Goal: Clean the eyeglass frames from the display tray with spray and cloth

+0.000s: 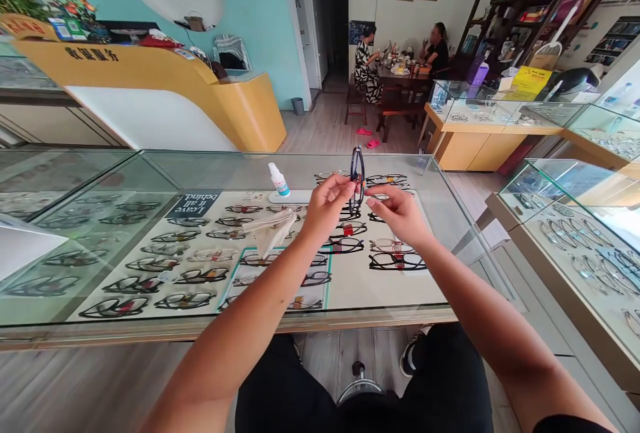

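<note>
A pair of dark-framed eyeglasses (357, 167) is held up edge-on above the glass counter. My left hand (327, 203) grips it from the left, thumb and fingers closed. From the other side, my right hand (400, 214) has its forefinger and thumb close together at the frame's edge; the exact contact is too small to see. A crumpled pale cloth (273, 229) lies on the counter left of my left hand. Beyond it stands a white spray bottle (279, 179) with a blue-marked label.
Rows of eyeglasses (175, 237) fill the glass display counter (240, 165) below my hands. More glass showcases (575, 233) stand at the right. A yellow-fronted desk (240, 106) is at the back left. Two people sit at a table (400, 78) at the back.
</note>
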A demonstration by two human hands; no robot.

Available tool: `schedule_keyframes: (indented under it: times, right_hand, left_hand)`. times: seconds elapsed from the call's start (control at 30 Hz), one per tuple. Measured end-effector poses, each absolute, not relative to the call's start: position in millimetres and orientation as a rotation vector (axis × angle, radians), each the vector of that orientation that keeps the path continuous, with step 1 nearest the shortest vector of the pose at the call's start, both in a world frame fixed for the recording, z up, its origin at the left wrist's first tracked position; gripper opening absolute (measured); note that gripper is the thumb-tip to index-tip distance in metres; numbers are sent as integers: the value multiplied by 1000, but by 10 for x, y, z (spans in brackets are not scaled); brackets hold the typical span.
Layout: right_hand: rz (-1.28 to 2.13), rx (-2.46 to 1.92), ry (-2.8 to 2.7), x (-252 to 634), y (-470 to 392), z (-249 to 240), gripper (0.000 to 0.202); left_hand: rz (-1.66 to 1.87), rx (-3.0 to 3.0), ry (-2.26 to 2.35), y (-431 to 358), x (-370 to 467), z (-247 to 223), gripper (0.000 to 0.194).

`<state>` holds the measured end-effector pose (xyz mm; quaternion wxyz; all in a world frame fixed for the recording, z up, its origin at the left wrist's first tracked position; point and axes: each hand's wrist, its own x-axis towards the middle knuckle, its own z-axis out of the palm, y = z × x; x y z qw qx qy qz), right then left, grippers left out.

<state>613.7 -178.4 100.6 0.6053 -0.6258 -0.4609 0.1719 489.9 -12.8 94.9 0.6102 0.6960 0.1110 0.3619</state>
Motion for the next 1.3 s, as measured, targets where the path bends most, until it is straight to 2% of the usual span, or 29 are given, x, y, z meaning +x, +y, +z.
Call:
schedule_keyframes:
  times: [0.2, 0.5, 0.77, 1.07, 1.2, 1.3]
  right_hand:
    - [404, -1473, -1109, 6110, -1795, 898, 49]
    - [455, -1456, -1098, 6168, -1788, 827, 55]
    - [417, -1448, -1043, 6211, -1793, 862, 59]
    - [-87, -1497, -816, 6474, -1937, 942, 34]
    - [-268, -1502, -753, 6558, -2014, 1021, 38]
    - [-353, -1498, -759, 6535, -2026, 1027, 37]
  left_hand:
    - [717, 1540, 230, -201, 4919, 891, 68]
    - [590, 1532, 231, -184, 4901, 879, 64]
    - [670, 1559, 238, -94, 4920, 864, 66]
    - [746, 1677, 245, 56, 4937, 836, 63]
    - [684, 1753, 213, 47, 4951, 740, 54]
    - [700, 1708, 215, 5, 4966, 717, 56]
